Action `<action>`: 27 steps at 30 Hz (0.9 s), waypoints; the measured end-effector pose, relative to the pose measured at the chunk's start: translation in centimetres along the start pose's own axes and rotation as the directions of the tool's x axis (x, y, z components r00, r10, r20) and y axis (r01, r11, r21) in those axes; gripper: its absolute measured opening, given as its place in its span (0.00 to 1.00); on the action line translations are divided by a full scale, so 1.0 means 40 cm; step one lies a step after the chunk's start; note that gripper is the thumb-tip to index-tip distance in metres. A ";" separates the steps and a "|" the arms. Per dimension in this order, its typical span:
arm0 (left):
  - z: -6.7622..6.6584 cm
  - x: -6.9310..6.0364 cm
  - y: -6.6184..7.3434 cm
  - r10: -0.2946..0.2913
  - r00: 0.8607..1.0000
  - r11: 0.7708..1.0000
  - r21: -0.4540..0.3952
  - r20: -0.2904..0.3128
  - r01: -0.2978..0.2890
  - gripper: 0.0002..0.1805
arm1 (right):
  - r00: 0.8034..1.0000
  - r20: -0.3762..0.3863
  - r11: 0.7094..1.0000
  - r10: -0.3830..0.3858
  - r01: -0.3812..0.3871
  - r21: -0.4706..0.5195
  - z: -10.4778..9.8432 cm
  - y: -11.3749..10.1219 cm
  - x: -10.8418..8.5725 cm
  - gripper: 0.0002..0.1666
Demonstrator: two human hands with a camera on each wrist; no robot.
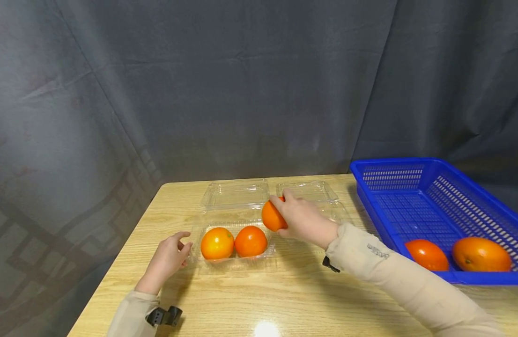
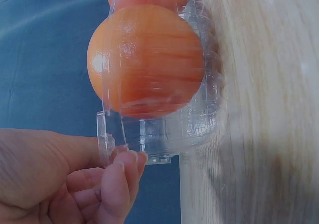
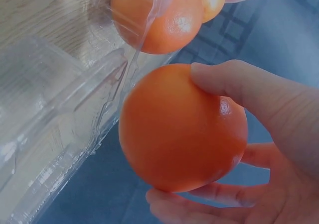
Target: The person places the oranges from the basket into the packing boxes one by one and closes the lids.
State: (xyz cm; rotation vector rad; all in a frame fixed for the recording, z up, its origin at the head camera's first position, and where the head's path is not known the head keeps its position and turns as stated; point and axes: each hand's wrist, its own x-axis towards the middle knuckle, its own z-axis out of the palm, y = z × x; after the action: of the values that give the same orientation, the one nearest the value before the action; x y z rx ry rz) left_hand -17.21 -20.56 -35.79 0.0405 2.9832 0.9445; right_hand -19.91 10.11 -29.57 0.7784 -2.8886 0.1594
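An orange [image 3: 182, 129] is gripped between the thumb and fingers of my right hand [image 1: 303, 217], held up at the right end of a clear plastic clamshell container [image 1: 246, 262]. Two more oranges, one at the left [image 1: 217, 243] and one at the right [image 1: 251, 241], sit side by side in that container. My left hand [image 1: 168, 257] is at the container's left end. In the left wrist view its thumb and fingertips pinch the rim [image 2: 103, 134] at the corner; the thumb tip is partly hidden.
A blue plastic basket [image 1: 400, 236] stands on the right, with two oranges near its front, one [image 1: 427, 255] beside the other [image 1: 481, 254]. A second clear container [image 1: 335, 210] lies partly behind my right hand. A dark curtain [image 1: 250, 93] hangs behind the wooden table [image 1: 225, 304].
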 end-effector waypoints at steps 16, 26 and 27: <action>0.000 -0.004 -0.001 -0.006 1.000 1.000 0.007 -0.006 0.006 0.22 | 1.000 0.021 0.999 0.008 -0.009 0.039 0.019 -0.013 0.020 0.46; 0.000 -0.002 0.001 0.000 1.000 1.000 0.000 0.001 0.000 0.23 | 1.000 0.009 0.998 0.016 -0.017 0.052 0.031 -0.021 0.040 0.45; 0.000 -0.002 0.001 0.000 1.000 1.000 0.002 0.001 0.000 0.23 | 1.000 0.001 0.998 0.012 -0.012 0.054 0.033 -0.021 0.042 0.45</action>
State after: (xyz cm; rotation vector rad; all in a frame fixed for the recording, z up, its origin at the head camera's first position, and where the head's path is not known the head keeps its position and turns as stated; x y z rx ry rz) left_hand -17.12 -20.52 -35.78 0.0404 2.9831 0.9414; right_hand -21.06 8.38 -30.56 0.7696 -2.9014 0.2393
